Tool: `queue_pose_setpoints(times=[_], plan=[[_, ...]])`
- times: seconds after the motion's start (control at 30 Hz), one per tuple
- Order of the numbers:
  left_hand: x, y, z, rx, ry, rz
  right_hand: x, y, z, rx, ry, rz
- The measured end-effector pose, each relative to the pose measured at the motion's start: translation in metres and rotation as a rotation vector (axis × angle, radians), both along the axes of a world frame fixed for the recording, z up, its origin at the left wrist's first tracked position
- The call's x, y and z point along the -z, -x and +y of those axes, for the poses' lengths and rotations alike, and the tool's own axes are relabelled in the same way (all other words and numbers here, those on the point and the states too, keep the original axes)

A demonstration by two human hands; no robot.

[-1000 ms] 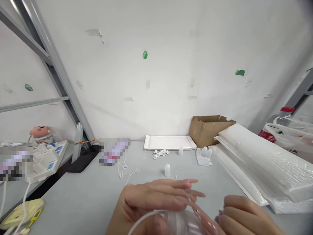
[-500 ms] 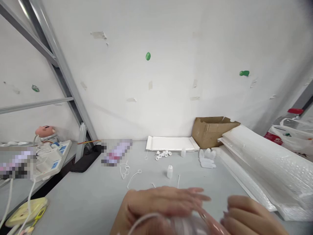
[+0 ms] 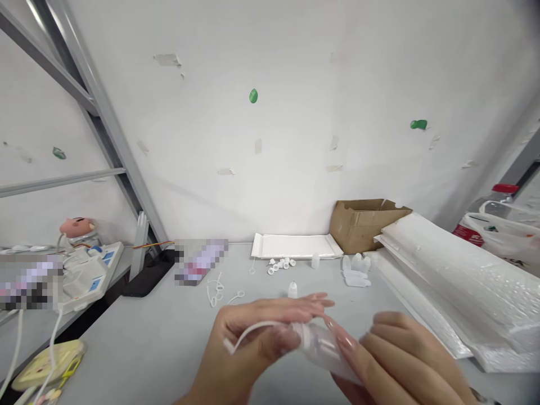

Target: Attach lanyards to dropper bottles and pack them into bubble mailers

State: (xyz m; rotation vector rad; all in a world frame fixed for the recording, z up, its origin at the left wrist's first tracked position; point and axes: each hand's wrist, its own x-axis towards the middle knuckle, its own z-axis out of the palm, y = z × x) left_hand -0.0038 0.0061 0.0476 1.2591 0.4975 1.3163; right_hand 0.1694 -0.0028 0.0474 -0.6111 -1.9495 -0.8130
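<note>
A small translucent plastic squeeze bottle (image 3: pixel 323 346) lies tilted between my two hands, its neck toward the left. My left hand (image 3: pixel 253 337) pinches it at the neck, with the thumb below and the fingers stretched above. From there a white plastic strap (image 3: pixel 248 329) curves out to the left over my thumb. My right hand (image 3: pixel 396 360) grips the body of the bottle; the fingers partly cover it. Just beyond my left fingertips stands a small white-capped dropper bottle (image 3: pixel 292 289), its lower part hidden.
Several white caps (image 3: pixel 282 265) and loose looped straps (image 3: pixel 217 288) lie on the grey table (image 3: pixel 139 349). More translucent bottles (image 3: pixel 358 271) sit at back right, near a cardboard box (image 3: pixel 367 225) and bubble wrap (image 3: pixel 464 287). A white tray (image 3: pixel 297 246) rests against the wall.
Both hands have risen into view, and the bottle with its strap now shows clearly between them. My left hand now covers part of the standing dropper bottle and some loose straps.
</note>
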Motion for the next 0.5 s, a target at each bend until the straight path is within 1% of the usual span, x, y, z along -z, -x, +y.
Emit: queue_pose_setpoints(times=[0.03,0.07,0.1,0.2,0.27,0.33,0.4,0.5], plan=[[0.002,-0.001,0.004,-0.033,0.046,0.019,0.004,0.000,0.006,0.005,0.009,-0.010],[0.005,-0.002,0.009,-0.064,0.100,0.042,0.009,0.000,0.013,-0.034,0.025,-0.095],[0.009,-0.003,0.014,-0.097,0.157,0.063,0.015,0.001,0.021,-0.076,0.017,-0.126],[0.021,-0.005,0.028,-0.152,0.282,0.104,0.035,0.002,0.043,-0.058,-0.038,-0.133],[0.029,-0.006,0.034,-0.117,0.336,0.062,0.047,0.004,0.052,-0.029,-0.034,-0.147],[0.033,-0.007,0.037,-0.047,0.371,-0.009,0.055,0.004,0.055,-0.019,-0.017,-0.157],[0.035,-0.008,0.037,0.003,0.386,-0.060,0.058,0.004,0.054,-0.022,-0.011,-0.153],[0.035,-0.009,0.034,0.038,0.394,-0.082,0.060,0.003,0.052,-0.018,-0.013,-0.137]])
